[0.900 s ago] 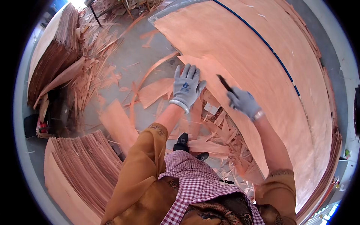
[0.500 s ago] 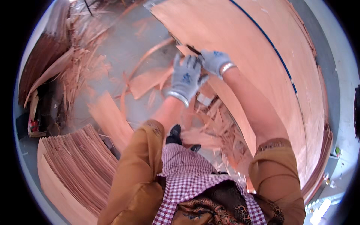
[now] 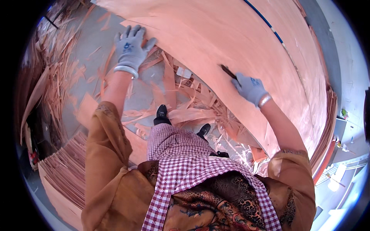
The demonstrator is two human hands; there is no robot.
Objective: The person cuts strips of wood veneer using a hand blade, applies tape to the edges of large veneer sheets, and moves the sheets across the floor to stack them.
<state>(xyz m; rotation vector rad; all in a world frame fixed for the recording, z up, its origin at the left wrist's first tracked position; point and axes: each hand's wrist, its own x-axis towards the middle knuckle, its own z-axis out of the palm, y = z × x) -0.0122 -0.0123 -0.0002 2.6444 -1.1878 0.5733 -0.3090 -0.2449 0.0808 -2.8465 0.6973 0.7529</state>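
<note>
A broad stack of thin pinkish wood veneer sheets (image 3: 200, 42) spreads from the far middle down the right side. My left hand (image 3: 130, 49), in a grey glove, is at the stack's far left edge. Its fingers are spread, with the tips at the veneer's border; nothing shows in its grasp. Over the top sheet, right of the middle, my right hand (image 3: 249, 88), gloved alike, is closed round a slim dark knife (image 3: 228, 71). The knife's tip points far and left, close to the veneer; whether it touches, I cannot tell.
Torn veneer scraps (image 3: 192, 92) litter the grey floor (image 3: 86, 50) near my shoes and beside the stack. Another veneer pile (image 3: 65, 167) stands near left. Shredded strips (image 3: 52, 81) heap at the far left. A blue strip (image 3: 262, 17) curves across the big stack.
My hands, close together before, are now far apart: the left at the stack's far left edge, the right with the knife further right and nearer me. The view has shifted.
</note>
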